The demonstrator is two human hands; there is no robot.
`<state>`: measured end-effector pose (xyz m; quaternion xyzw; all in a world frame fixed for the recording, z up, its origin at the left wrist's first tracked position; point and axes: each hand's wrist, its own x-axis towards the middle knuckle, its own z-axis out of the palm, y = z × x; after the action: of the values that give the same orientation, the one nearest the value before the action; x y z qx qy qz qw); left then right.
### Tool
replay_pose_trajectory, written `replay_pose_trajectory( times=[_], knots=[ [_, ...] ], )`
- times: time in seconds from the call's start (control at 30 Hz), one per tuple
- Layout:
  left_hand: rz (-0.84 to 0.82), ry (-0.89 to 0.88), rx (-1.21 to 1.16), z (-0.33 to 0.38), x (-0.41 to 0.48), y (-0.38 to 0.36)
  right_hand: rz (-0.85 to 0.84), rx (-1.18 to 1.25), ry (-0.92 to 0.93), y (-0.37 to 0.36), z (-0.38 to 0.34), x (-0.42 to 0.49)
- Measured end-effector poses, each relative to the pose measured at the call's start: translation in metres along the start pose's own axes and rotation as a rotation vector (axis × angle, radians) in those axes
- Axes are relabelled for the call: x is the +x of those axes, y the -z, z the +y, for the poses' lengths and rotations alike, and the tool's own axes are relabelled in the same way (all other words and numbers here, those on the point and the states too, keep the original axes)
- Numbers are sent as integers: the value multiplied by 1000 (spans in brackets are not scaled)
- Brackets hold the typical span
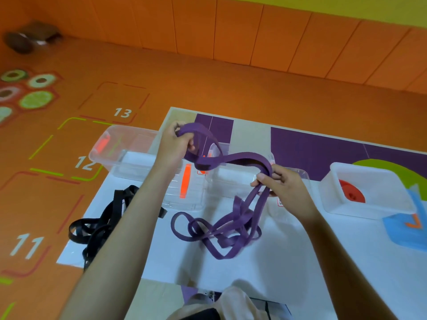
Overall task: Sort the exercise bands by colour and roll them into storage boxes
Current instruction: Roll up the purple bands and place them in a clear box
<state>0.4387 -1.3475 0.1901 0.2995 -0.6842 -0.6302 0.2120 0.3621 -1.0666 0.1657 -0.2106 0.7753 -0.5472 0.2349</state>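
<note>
Purple band (233, 158): flat, long, tangled loops, both ends held.

My purple band (233, 158) is partly lifted, the rest tangled on the table (300, 262). Black band (104, 218) is heaped at the left edge, red one (352, 192) coiled in the right box (367, 209)

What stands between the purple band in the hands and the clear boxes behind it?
Nothing visible. The left hand and right hand hold the purple band over the clear boxes; its loose tail lies tangled on the table in front.
</note>
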Motion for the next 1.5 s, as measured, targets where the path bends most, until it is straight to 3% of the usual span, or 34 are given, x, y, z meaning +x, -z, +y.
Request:
replay_pose_trajectory(
  times=[0.3, 0.47, 0.6, 0.7, 0.97, 1.13, 1.27, 1.5],
  knots=[
    [-127, 280, 37, -72, -14, -28, 140, 22, -12, -7, 16, -4],
    [-230, 513, 431, -117, -14, -31, 209, 102, -25, -5, 12, -11],
    [-350, 664, 176, -122, -27, -39, 270, 87, 15, 1, 1, -11],
    [-393, 635, 33, -126, -39, -46, 277, 77, 38, 3, -2, -12],
    [-518, 550, -19, -155, -81, -62, 253, 138, 37, -2, 1, -20],
    [-660, 363, 262, -181, -92, -79, 208, 168, -10, -7, 3, -24],
    [-521, 256, 354, -187, -94, -89, 176, 131, -47, -12, 7, -28],
    [-452, 163, 401, -186, -94, -63, 244, 131, -61, -3, 15, -31]
  ],
)
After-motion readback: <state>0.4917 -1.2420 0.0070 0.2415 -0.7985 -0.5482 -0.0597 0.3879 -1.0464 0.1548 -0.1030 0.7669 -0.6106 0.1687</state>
